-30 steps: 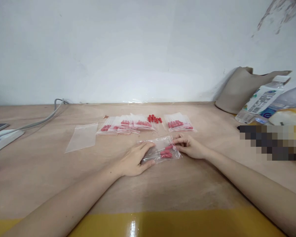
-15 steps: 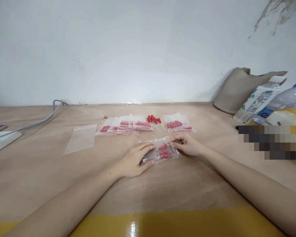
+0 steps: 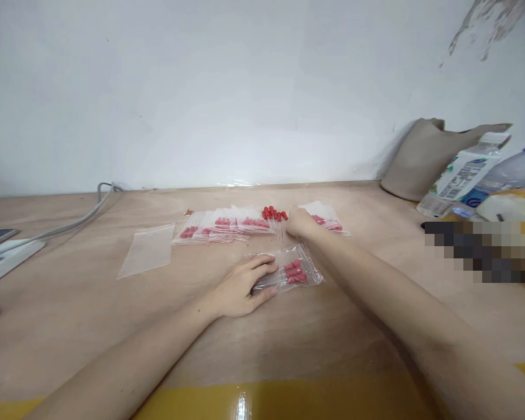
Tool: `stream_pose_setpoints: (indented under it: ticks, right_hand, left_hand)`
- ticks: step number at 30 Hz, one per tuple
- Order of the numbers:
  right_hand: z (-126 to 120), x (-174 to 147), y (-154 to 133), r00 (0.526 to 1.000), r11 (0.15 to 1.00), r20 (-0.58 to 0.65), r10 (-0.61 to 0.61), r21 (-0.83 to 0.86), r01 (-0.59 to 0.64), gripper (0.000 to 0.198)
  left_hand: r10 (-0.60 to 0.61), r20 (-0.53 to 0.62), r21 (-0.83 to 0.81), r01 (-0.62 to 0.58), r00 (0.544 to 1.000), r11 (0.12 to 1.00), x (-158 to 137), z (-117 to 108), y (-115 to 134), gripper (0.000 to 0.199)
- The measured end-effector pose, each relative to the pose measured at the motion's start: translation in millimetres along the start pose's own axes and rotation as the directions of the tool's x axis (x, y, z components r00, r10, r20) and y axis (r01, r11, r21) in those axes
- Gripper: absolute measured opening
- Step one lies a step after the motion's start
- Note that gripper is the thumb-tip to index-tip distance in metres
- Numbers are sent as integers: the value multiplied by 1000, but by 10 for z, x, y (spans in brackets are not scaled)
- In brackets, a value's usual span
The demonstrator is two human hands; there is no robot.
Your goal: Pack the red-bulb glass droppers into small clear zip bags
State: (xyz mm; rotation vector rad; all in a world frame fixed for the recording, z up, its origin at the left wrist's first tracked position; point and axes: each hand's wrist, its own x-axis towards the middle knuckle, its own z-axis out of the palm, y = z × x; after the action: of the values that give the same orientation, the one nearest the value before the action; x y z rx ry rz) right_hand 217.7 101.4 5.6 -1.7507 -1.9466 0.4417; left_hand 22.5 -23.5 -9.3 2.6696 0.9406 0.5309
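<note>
I'm standing in what is looking like a plain work corner; whether it's in a home or a small workshop, I'm not able to tell. A wood-toned counter (image 3: 245,356), edged with a glossy yellow strip (image 3: 201,402), is butting against a stained white wall (image 3: 245,99). Clear zip bags (image 3: 223,224) and red-ended pieces (image 3: 271,214) are lying in groups, while drink bottles (image 3: 466,174) and a grey cable (image 3: 62,228) are occupying the ends.

Tan table (image 3: 245,350) here: see-through bag (image 3: 289,256) smack in the middle, flat bag (image 3: 147,254) at 10 o'clock, bunch of bags (image 3: 223,223) at 11, loose red-topped droppers (image 3: 272,214) at 12, another bag pile (image 3: 335,223) at 1, plus a grey cable (image 3: 76,221) farther out at 10.
</note>
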Motion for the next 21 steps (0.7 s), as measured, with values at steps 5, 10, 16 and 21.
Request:
stream_pose_setpoints:
  ticks: [5,10,16,21]
  right_hand:
    - [-27,-12,-79,990,989,-7,141,-38,-141,43]
    - [-322,-239,208,994,969,-51,96,234,-81,48]
    - [-406,-701,618,953,667,-186,240,745,-22,78]
    - [-242,-855,556,929,522,-149,338,851,-53,71]
  left_hand:
    - [-4,19,17,3,1000,1000,-2,-7,6,45]
    - [-1,16,20,1,1000,1000,-3,-2,0,45]
    - [3,0,10,-3,1000,1000,-1,-3,-1,45]
    - [0,4,13,0,1000,1000,-3,-7,0,44]
